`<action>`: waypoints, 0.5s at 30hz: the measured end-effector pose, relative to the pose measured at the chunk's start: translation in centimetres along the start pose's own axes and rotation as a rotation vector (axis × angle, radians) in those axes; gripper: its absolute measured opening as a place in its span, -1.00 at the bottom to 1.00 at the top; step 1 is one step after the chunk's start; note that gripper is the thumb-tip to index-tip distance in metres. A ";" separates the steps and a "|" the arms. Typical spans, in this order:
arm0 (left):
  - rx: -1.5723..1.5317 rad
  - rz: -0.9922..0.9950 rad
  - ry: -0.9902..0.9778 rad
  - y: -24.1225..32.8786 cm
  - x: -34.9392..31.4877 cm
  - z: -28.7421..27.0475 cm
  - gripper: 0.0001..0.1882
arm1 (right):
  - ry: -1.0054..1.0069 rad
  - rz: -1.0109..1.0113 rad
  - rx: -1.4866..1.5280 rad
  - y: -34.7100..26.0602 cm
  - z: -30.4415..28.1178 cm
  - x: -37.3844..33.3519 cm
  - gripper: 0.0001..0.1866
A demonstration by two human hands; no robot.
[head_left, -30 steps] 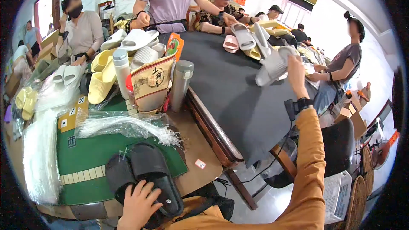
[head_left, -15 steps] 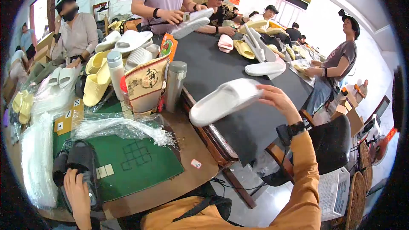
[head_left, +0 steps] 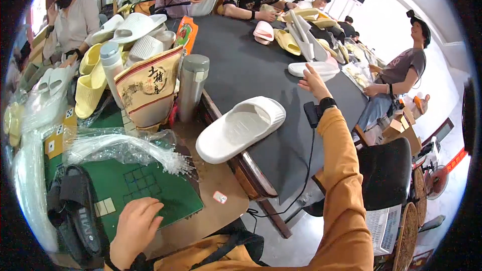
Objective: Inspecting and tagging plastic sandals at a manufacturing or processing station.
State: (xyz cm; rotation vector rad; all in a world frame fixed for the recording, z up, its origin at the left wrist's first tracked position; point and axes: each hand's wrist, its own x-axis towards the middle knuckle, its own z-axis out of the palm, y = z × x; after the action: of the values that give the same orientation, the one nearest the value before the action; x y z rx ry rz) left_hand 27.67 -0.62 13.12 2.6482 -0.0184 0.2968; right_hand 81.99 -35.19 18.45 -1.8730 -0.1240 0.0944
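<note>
Hovering over the dark desk (head_left: 241, 65), the right hand (head_left: 315, 86) is grasping nothing; its fingers are extending toward the farther white slipper (head_left: 329, 71), though whether they are touching it I cannot tell. The left hand (head_left: 138, 231) is hanging empty above the near edge of the green mat (head_left: 170, 198), fingers loosely bent. Between the hands, the nearer white slipper (head_left: 241, 130) is lying on its sole across the border of the dark desk and the brown desk (head_left: 211, 178), its toe opening facing up and to the right. On the mat's left side, the pair of black slippers (head_left: 75, 211) is resting together, and I judge this pair to be already dealt with for now, though whether anything is fastening it is not showing. The two white slippers are lying well apart, so they are seemingly not yet matched up. The white plastic ties (head_left: 125, 150) are sitting in their clear bag, and the grey slippers (head_left: 304, 35) and yellow slippers (head_left: 90, 95) are lying in heaps, so much appears to be remaining.
</note>
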 end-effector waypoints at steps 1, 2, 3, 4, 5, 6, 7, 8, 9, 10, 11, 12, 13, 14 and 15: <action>-0.001 -0.009 -0.002 -0.1 0.4 0.2 -0.67 | -0.009 0.004 -0.002 0.4 0.5 0.4 -0.36; -0.003 -0.008 -0.034 -0.1 0.5 0.3 -0.67 | -0.018 -0.001 0.026 1.3 0.6 0.9 -0.35; -0.005 -0.007 -0.066 -0.2 0.7 0.4 -0.66 | -0.028 -0.006 0.054 1.8 0.9 1.4 -0.34; -0.005 -0.013 -0.094 -0.5 0.7 0.5 -0.67 | -0.025 0.037 0.100 2.2 0.9 2.5 -0.33; -0.001 -0.029 -0.096 -0.7 0.6 0.7 -0.67 | -0.043 0.012 0.189 2.6 0.8 2.8 -0.30; -0.027 -0.047 -0.111 -0.9 0.5 0.8 -0.68 | -0.036 -0.009 0.248 3.3 0.3 3.3 -0.29; -0.054 -0.064 -0.127 -1.1 0.6 0.9 -0.69 | -0.026 -0.030 0.307 4.0 0.1 3.8 -0.28; -0.050 -0.076 -0.130 -1.3 0.7 1.0 -0.69 | 0.036 -0.021 0.251 3.4 0.8 3.1 -0.26; -0.073 -0.072 -0.154 -1.4 0.8 1.1 -0.67 | 0.000 -0.012 0.305 4.1 0.4 4.2 -0.28; -0.096 -0.065 -0.178 -1.6 1.0 1.0 -0.65 | 0.048 -0.020 0.302 4.1 0.8 4.5 -0.32; -0.100 -0.061 -0.185 -1.4 1.5 0.9 -0.65 | 0.109 -0.027 0.292 4.3 0.4 4.5 -0.36; -0.162 -0.070 -0.190 -0.9 2.2 0.6 -0.59 | 0.113 -0.020 0.288 4.5 -0.1 4.6 -0.36; -0.224 -0.077 -0.195 -0.4 3.1 0.4 -0.54 | 0.186 -0.080 0.215 4.6 -0.9 4.6 -0.43; -0.227 -0.073 -0.202 0.2 4.1 0.4 -0.54 | 0.257 -0.141 0.142 4.8 -1.7 4.5 -0.49; -0.334 -0.051 -0.153 0.6 5.1 0.6 -0.49 | 0.262 -0.141 0.140 5.3 -2.9 4.5 -0.49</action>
State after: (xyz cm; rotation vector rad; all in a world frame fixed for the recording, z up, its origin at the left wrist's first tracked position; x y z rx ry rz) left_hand 32.77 -1.24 13.97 2.3289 -0.0457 0.0650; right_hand 86.99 -38.86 14.29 -1.7149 -0.0661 -0.2333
